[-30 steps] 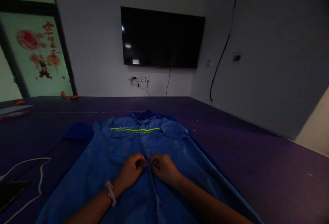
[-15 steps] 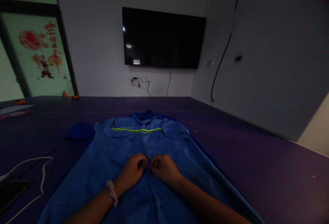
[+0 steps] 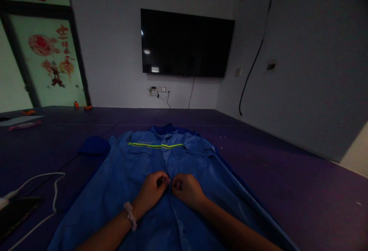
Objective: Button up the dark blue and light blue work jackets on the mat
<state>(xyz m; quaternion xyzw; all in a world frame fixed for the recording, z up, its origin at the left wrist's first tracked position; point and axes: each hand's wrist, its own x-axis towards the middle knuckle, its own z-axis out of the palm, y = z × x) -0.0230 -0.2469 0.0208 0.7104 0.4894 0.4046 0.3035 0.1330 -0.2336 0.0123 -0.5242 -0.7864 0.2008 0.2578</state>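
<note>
One dark purple floor mat (image 3: 287,174) covers the whole working surface and runs to the foot of two pale walls: a back wall (image 3: 115,32) and a side wall (image 3: 310,70) on the right.

A blue work shirt (image 3: 120,178) lies flat on the mat at centre, front side up, collar toward the back wall, hem toward the camera. A yellow-green reflective stripe (image 3: 155,145) crosses its chest.

A black television (image 3: 186,43) is mounted on the back wall, screen dark. A glazed panel (image 3: 43,70) at far left carries red paper cut-outs. A black cable (image 3: 253,63) hangs down the side wall.

A white cable (image 3: 43,189) loops across the mat at lower left, beside a dark flat device (image 3: 17,212). A dark blue cloth (image 3: 94,145) lies just beside the shirt's shoulder on the left of the view.

The left hand (image 3: 153,189) and the right hand (image 3: 187,190) rest on the shirt's mid-front, nearly touching. Each hand's fingers are curled and pinched onto the shirt's centre opening.

A pale band (image 3: 130,215) circles the left wrist. A wall socket (image 3: 157,89) sits below the television.
</note>
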